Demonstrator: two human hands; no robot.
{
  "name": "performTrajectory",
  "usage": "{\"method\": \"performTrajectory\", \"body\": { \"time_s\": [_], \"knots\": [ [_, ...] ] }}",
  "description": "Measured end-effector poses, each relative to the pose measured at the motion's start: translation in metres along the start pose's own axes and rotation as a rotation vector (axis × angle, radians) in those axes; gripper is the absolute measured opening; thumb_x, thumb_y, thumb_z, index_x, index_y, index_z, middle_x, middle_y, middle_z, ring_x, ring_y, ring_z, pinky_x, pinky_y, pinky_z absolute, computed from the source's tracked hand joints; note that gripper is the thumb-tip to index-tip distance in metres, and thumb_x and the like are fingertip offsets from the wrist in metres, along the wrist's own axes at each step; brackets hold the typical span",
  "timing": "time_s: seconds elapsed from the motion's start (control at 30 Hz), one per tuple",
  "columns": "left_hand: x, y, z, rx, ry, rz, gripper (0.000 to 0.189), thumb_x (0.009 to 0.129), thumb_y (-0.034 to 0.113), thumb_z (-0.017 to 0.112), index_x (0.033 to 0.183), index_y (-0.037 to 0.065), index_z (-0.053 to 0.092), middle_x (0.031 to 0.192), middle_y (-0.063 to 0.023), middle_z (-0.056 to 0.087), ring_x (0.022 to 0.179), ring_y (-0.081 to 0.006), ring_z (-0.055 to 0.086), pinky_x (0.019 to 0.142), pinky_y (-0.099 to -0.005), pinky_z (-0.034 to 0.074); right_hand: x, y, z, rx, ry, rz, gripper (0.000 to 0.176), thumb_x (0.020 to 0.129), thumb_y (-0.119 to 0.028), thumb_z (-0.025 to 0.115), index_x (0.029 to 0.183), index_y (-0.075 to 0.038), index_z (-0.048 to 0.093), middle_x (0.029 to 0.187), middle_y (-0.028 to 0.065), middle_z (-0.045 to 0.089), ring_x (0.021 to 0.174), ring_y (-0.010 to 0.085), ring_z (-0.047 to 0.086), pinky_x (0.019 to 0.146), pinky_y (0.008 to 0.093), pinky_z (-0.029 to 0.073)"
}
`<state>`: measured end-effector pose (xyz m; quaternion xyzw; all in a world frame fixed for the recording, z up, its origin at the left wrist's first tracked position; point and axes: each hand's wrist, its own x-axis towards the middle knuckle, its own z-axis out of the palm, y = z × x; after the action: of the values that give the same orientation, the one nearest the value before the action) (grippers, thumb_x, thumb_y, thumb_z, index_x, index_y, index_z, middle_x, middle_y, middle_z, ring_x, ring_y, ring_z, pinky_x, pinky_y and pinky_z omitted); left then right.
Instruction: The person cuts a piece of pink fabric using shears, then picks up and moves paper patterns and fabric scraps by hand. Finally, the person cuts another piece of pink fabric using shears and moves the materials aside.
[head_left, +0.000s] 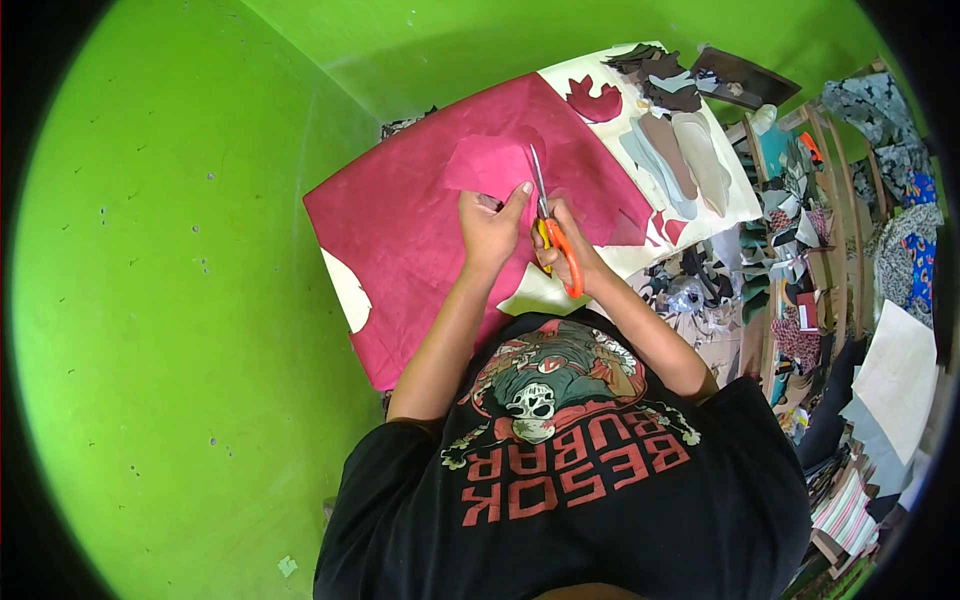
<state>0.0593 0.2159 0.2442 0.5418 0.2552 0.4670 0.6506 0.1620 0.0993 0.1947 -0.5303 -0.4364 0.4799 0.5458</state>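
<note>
My left hand [492, 228] pinches a pink-red piece of material [490, 165] between thumb and fingers, lifted over a large dark pink sheet [400, 235] on the table. Scissors with orange and yellow handles [566, 258] are in my right hand [575, 240], fingers wrapped round the handles. Their blades point away from me, at the right edge of the held piece. Whether the blades are fully closed is hard to tell.
Cut insole-like shapes [668, 160] and dark pieces [672, 85] lie on the pale sheet [735, 185] at the table's right. A dark tray [745, 80] is behind. Shelves [835, 240] with scraps stand at the right, a green wall [180, 300] at the left.
</note>
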Motion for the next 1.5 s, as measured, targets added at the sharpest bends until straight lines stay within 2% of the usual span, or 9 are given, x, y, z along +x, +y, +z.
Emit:
{"method": "performTrajectory", "body": {
  "time_s": [0.2,0.43,0.53,0.7,0.93,1.03,1.23,1.43,1.5],
  "knots": [
    [0.001,-0.003,-0.001,0.003,0.008,0.006,0.04,0.086,-0.009,0.074,0.12,-0.001,0.056,0.115,-0.0094,0.067,0.104,-0.0164,0.066,0.093,-0.0313,0.053,-0.001,-0.001,0.002,0.081,0.061,-0.019,0.083,0.076,-0.069,0.077,0.117,-0.005,0.043,0.085,0.0004,0.048,0.074,0.0087,0.045,0.064,0.0258,0.042],
    [0.002,0.003,0.0,0.024,0.023,-0.003,0.037,0.086,-0.009,0.074,0.118,-0.001,0.057,0.112,-0.0088,0.068,0.102,-0.0163,0.067,0.091,-0.0309,0.053,0.001,-0.003,0.003,0.076,0.089,-0.021,0.078,0.077,-0.062,0.081,0.115,-0.003,0.046,0.08,-0.0008,0.047,0.071,0.0074,0.045,0.063,0.0248,0.041],
    [0.002,0.004,0.0,0.043,-0.001,-0.017,0.037,0.086,-0.009,0.074,0.118,-0.001,0.057,0.112,-0.0091,0.068,0.102,-0.0164,0.067,0.091,-0.0308,0.053,0.001,-0.006,0.004,0.087,0.073,-0.044,0.081,0.078,-0.065,0.078,0.117,-0.003,0.043,0.082,0.0005,0.047,0.073,0.009,0.045,0.064,0.0269,0.041],
    [0.002,-0.002,0.001,-0.042,-0.036,0.001,0.037,0.086,-0.011,0.072,0.118,-0.002,0.056,0.112,-0.0099,0.067,0.103,-0.0171,0.067,0.093,-0.0314,0.054,0.005,0.0,0.004,0.005,0.069,-0.089,0.091,0.078,-0.081,0.063,0.12,-0.006,0.036,0.087,0.0033,0.045,0.078,0.0131,0.044,0.07,0.0308,0.042],
    [0.001,0.002,0.002,-0.05,-0.06,-0.032,0.037,0.086,-0.012,0.072,0.118,-0.002,0.057,0.113,-0.0101,0.068,0.104,-0.0167,0.067,0.093,-0.0319,0.053,0.005,-0.008,0.005,-0.028,0.095,-0.107,0.089,0.078,-0.082,0.062,0.116,-0.006,0.034,0.086,0.0032,0.042,0.077,0.0128,0.04,0.068,0.0305,0.041],
    [0.001,0.001,0.002,-0.045,-0.054,-0.03,0.034,0.086,-0.011,0.072,0.116,-0.002,0.059,0.111,-0.0094,0.069,0.102,-0.0157,0.067,0.092,-0.0312,0.053,0.005,-0.01,0.004,-0.038,0.099,-0.082,0.088,0.078,-0.08,0.064,0.117,-0.006,0.035,0.086,0.0034,0.042,0.077,0.0127,0.04,0.068,0.0303,0.04],
    [0.002,0.005,-0.001,-0.035,-0.052,-0.053,0.025,0.087,-0.007,0.073,0.109,-0.001,0.063,0.104,-0.0064,0.07,0.094,-0.0134,0.067,0.086,-0.0297,0.053,0.005,-0.004,0.004,-0.006,0.138,-0.06,0.077,0.081,-0.064,0.075,0.117,-0.005,0.039,0.08,0.0016,0.043,0.072,0.0112,0.042,0.065,0.0288,0.039],
    [0.003,0.008,-0.003,0.204,-0.073,-0.144,0.022,0.088,0.0,0.075,0.107,-0.001,0.064,0.1,-0.0056,0.07,0.088,-0.0124,0.066,0.081,-0.0285,0.052,0.008,-0.005,0.007,-0.071,0.173,-0.14,0.071,0.081,-0.054,0.081,0.114,-0.004,0.042,0.074,-0.0003,0.043,0.066,0.0095,0.041,0.061,0.0282,0.039],
    [0.004,0.007,0.001,0.164,-0.024,-0.073,0.024,0.087,-0.001,0.075,0.108,-0.001,0.063,0.102,-0.0063,0.07,0.09,-0.0137,0.066,0.082,-0.029,0.052,0.006,-0.009,0.005,-0.039,0.161,-0.029,0.069,0.081,-0.051,0.083,0.112,-0.004,0.044,0.074,-0.0004,0.045,0.065,0.009,0.043,0.059,0.0278,0.039]
  ]
}}
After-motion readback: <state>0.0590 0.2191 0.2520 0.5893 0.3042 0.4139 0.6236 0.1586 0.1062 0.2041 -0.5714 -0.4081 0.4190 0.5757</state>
